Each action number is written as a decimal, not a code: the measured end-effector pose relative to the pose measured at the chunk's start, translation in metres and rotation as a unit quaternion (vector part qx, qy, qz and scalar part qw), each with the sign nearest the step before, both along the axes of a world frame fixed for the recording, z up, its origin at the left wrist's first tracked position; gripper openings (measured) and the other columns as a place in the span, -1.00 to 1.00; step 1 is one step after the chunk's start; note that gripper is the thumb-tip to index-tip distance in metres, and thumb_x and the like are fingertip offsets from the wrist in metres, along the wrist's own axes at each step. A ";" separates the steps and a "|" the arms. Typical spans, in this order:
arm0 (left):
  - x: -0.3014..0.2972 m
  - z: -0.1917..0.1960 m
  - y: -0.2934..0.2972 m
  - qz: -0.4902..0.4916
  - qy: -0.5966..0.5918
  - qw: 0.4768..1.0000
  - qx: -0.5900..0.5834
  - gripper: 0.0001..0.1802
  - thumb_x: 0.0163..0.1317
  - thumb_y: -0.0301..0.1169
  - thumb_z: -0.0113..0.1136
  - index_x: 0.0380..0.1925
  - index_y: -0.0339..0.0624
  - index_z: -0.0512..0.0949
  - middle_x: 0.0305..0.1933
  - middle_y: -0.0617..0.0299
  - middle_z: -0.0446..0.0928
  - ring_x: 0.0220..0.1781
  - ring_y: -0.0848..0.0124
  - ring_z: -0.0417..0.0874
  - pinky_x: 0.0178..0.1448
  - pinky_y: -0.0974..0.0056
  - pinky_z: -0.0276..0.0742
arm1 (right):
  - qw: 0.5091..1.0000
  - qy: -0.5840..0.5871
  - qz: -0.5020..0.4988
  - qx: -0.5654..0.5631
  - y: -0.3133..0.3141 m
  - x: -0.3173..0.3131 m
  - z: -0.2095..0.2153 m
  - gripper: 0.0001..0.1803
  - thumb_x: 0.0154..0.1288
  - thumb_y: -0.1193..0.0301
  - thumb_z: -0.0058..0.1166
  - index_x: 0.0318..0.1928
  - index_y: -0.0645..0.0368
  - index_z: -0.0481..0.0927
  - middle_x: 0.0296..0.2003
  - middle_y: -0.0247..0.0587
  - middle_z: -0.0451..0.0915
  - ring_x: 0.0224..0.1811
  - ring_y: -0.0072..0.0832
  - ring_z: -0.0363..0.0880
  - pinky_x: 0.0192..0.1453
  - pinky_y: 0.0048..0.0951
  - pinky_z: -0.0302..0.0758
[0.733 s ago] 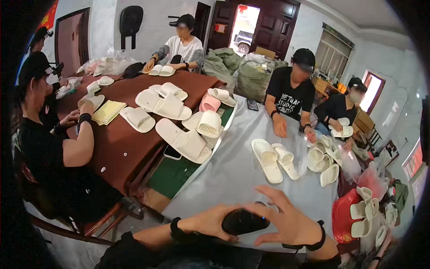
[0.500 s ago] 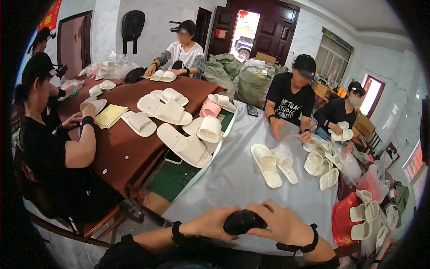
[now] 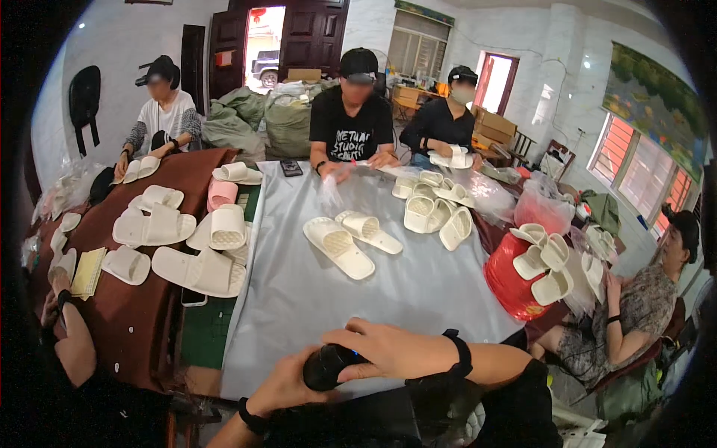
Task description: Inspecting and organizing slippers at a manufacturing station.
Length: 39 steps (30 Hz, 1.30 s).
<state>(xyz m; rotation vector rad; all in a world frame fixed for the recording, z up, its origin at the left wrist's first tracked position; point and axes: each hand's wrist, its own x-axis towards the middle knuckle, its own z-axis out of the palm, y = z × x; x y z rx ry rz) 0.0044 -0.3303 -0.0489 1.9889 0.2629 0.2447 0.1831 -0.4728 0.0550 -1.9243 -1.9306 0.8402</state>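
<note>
Both of my hands are closed around a smooth, rounded black object (image 3: 323, 369) at the near edge of the grey-covered table (image 3: 280, 299). What kind of object it is I cannot make out; a small blue glint shows near my right fingers. My left hand (image 3: 285, 379) grips it from the left and below. Over its top and right side curl the fingers of my right hand (image 3: 381, 349). A pair of cream slippers, one in front (image 3: 340, 248) and one behind (image 3: 370, 231), lies beyond my hands, apart from them.
Several cream slippers (image 3: 429, 213) cluster at right, beside a red bag (image 3: 515, 272) with more on top. On the brown cloth (image 3: 142, 310) at left lie more slippers and a yellow pad (image 3: 89, 270). A phone (image 3: 291, 168) rests at the far edge. Co-workers sit around the tables.
The view has swung right, so the tables appear further left and a seated person shows at right. The black object stays in both my hands. The person opposite has shifted a clear plastic bag.
</note>
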 end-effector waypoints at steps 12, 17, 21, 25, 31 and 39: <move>-0.025 0.006 0.003 -0.044 -0.082 0.996 0.002 -0.22 -0.12 -0.27 0.54 0.14 -0.21 0.43 -0.07 0.00 0.62 -0.03 0.11 0.66 0.06 0.18 0.54 | 0.969 -0.022 0.195 0.149 0.001 -0.012 0.015 -0.49 0.10 0.56 0.26 0.09 -0.04 0.50 0.19 -0.06 0.32 0.20 -0.04 0.33 0.25 -0.15 0.37; -0.040 0.016 0.007 -0.066 -0.055 0.996 -0.022 -0.27 -0.13 -0.33 0.53 0.09 -0.24 0.43 -0.14 0.04 0.62 -0.12 0.18 0.67 0.00 0.20 0.55 | 0.939 -0.014 0.270 0.214 0.014 -0.016 0.017 -0.56 0.13 0.58 0.15 0.05 0.01 0.52 0.20 -0.08 0.34 0.26 -0.04 0.32 0.29 -0.14 0.39; -0.043 0.020 0.011 -0.068 -0.066 0.995 -0.025 -0.27 -0.13 -0.34 0.52 0.09 -0.24 0.43 -0.14 0.05 0.63 -0.11 0.21 0.67 0.00 0.21 0.54 | 0.914 0.000 0.328 0.239 0.023 -0.012 0.019 -0.55 0.10 0.61 0.12 0.05 -0.02 0.56 0.22 -0.11 0.36 0.25 -0.04 0.34 0.27 -0.16 0.40; -0.043 0.021 0.017 -0.098 -0.047 0.993 -0.042 -0.23 -0.14 -0.35 0.53 0.13 -0.24 0.41 -0.13 0.08 0.63 -0.10 0.28 0.65 0.02 0.24 0.53 | 0.893 -0.004 0.366 0.262 0.028 -0.008 0.020 -0.52 0.10 0.60 0.13 0.07 -0.07 0.59 0.26 -0.16 0.37 0.26 -0.04 0.33 0.26 -0.14 0.41; -0.031 0.023 0.020 -0.204 0.006 0.973 -0.103 -0.14 -0.15 -0.38 0.53 0.22 -0.25 0.36 -0.01 0.11 0.60 0.00 0.37 0.58 0.14 0.28 0.47 | 0.880 -0.003 0.393 0.267 0.016 -0.005 0.026 -0.60 0.13 0.53 0.07 0.03 -0.01 0.54 0.27 -0.14 0.33 0.31 0.00 0.30 0.26 -0.07 0.41; 0.003 0.021 0.014 -0.308 0.056 0.931 -0.190 -0.07 -0.18 -0.40 0.55 0.27 -0.28 0.32 0.11 0.11 0.55 0.10 0.38 0.52 0.24 0.28 0.41 | 0.874 -0.029 0.392 0.287 -0.013 0.005 0.039 -0.73 0.19 0.44 0.10 -0.06 0.04 0.52 0.29 -0.20 0.33 0.34 -0.03 0.26 0.24 -0.04 0.42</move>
